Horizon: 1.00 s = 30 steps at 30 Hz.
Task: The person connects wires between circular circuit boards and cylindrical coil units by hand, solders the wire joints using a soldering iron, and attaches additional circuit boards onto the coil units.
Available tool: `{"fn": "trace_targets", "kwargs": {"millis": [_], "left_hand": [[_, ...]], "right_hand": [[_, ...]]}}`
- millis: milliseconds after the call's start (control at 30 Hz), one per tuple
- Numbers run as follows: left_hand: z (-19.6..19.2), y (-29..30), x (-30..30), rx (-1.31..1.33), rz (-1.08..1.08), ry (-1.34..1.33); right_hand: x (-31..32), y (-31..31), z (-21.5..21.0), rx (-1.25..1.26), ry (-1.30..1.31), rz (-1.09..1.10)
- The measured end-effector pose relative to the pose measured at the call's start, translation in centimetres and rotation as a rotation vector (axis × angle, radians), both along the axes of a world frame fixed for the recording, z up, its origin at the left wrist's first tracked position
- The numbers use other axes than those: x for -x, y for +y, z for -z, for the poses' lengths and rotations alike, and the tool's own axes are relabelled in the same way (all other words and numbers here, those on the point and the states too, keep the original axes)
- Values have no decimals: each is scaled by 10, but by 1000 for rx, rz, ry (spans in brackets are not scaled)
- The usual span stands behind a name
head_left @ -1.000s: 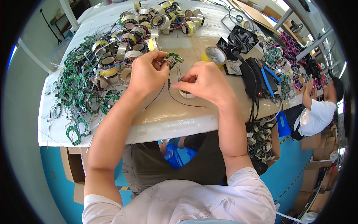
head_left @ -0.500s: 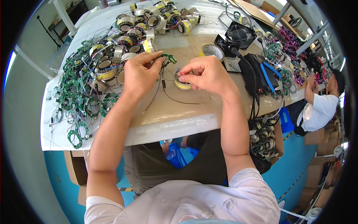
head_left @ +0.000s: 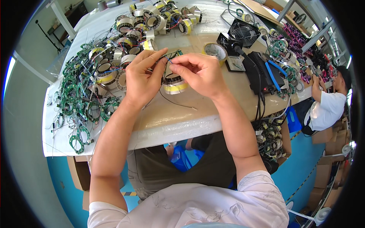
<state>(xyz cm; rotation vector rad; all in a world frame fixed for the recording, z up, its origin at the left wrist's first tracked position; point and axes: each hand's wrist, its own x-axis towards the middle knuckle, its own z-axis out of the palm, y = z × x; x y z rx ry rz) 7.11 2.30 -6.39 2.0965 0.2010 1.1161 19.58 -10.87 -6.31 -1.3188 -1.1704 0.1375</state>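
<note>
Fingertips [head_left: 176,67] of your right hand [head_left: 203,76] meet on a thin blue wire [head_left: 169,60], directly beside your left hand [head_left: 143,78]. Your left thumb and forefinger look clamped on a green circuit board [head_left: 177,53]; its far end pokes out just past your fingers, and the exact contact is partly hidden. Below the pinch, between your hands, a yellow-banded coil ring [head_left: 175,88] stands open end up on the brown table covering [head_left: 207,104]. A dark lead [head_left: 178,104] curves across that covering, nearer you. Beyond your right hand lies a tape roll [head_left: 215,51]; farther right sits a black box [head_left: 262,64]. Leftward, heaped coil rings [head_left: 106,78] adjoin tangled green boards [head_left: 78,89].
</note>
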Motion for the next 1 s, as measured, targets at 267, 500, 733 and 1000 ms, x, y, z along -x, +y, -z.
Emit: {"fn": "trace_targets", "kwargs": {"millis": [267, 500, 733, 1000], "left_hand": [[4, 2, -2, 170, 112, 22], [3, 1, -2, 189, 129, 21], [2, -1, -1, 226, 138, 23], [5, 2, -2, 124, 133, 33]], "right_hand": [[-1, 5, 6, -43, -76, 89], [-1, 5, 5, -61, -89, 108], [-2, 4, 5, -33, -96, 112], [-3, 6, 6, -30, -118, 112]]}}
